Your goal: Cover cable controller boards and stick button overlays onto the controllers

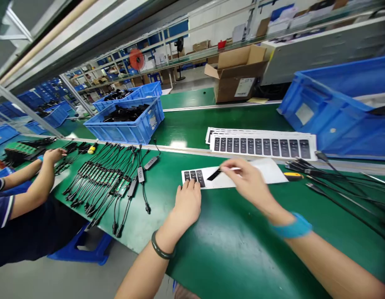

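My left hand lies flat with fingers stretched, its fingertips on the left end of a white label sheet. A few black labels remain on that end. My right hand pinches one black label by its upper corner, tilted over the sheet. Whether its lower edge still touches the backing, I cannot tell. To the left, small grey cable boxes with printed faces lie beside rows of green circuit boards with black cables. Behind my right hand lies a stack of full label sheets.
Loose cables and a yellow-handled tool lie at right. Blue crates and a cardboard box stand behind. At far left a co-worker's hands are over cables, near a yellow-and-black object.
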`<control>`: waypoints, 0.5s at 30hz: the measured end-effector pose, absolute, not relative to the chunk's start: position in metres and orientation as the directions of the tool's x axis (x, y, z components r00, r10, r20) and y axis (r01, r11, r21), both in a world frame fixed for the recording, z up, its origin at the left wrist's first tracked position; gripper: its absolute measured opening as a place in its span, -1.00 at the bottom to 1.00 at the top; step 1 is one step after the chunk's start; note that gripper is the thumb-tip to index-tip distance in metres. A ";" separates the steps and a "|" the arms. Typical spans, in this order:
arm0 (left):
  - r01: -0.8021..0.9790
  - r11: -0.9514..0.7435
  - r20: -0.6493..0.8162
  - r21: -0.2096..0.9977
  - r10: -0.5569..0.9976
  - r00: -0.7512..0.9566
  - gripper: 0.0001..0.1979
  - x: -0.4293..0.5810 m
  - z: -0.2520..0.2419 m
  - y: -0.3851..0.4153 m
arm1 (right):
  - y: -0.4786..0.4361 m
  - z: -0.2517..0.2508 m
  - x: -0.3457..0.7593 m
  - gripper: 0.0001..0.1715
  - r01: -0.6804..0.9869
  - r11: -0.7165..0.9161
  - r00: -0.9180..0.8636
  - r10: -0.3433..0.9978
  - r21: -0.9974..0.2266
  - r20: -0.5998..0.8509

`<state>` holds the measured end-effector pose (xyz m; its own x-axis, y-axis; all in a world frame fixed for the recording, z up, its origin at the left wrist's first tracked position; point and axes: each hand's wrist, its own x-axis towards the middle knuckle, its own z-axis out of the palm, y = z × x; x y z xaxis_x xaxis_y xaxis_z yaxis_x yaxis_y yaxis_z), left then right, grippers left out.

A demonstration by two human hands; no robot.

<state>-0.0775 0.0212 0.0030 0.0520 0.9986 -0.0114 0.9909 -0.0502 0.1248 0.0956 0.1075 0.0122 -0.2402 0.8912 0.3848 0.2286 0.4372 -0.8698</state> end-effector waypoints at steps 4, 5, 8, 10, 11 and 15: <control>0.982 0.124 0.104 0.142 0.985 -0.139 -0.47 -0.133 0.015 0.037 | 0.084 0.018 0.141 -0.73 0.031 0.151 0.020 0.988 -0.988 0.151; 0.968 0.198 0.154 0.151 0.963 -0.221 -0.47 -0.150 0.018 0.042 | 0.078 0.015 0.149 -0.72 -0.011 0.102 0.053 0.993 -0.995 0.101; 0.911 0.343 0.268 0.230 0.877 -0.398 -0.58 -0.196 0.021 0.059 | 0.065 0.000 0.166 -0.64 -0.097 0.033 0.094 0.995 -0.995 0.024; 0.876 0.364 0.302 0.316 0.837 -0.457 -0.71 -0.218 0.021 0.066 | 0.060 -0.010 0.171 -0.58 -0.118 0.001 0.110 0.994 -0.993 -0.012; 0.858 0.361 0.317 0.366 0.818 -0.479 -0.77 -0.226 0.022 0.068 | 0.058 -0.014 0.173 -0.56 -0.125 -0.025 0.112 0.993 -0.992 -0.039; 0.753 0.273 0.399 0.599 0.713 -0.576 -0.78 -0.242 0.039 0.070 | 0.054 -0.015 0.173 -0.53 -0.201 -0.064 0.135 0.987 -0.978 -0.093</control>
<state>-0.2425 0.0700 0.0386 -0.5764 0.7130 0.3993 0.7529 0.2734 0.5986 0.1726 0.0536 -0.0155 0.1348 0.9865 -0.0928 -0.2008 -0.0645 -0.9775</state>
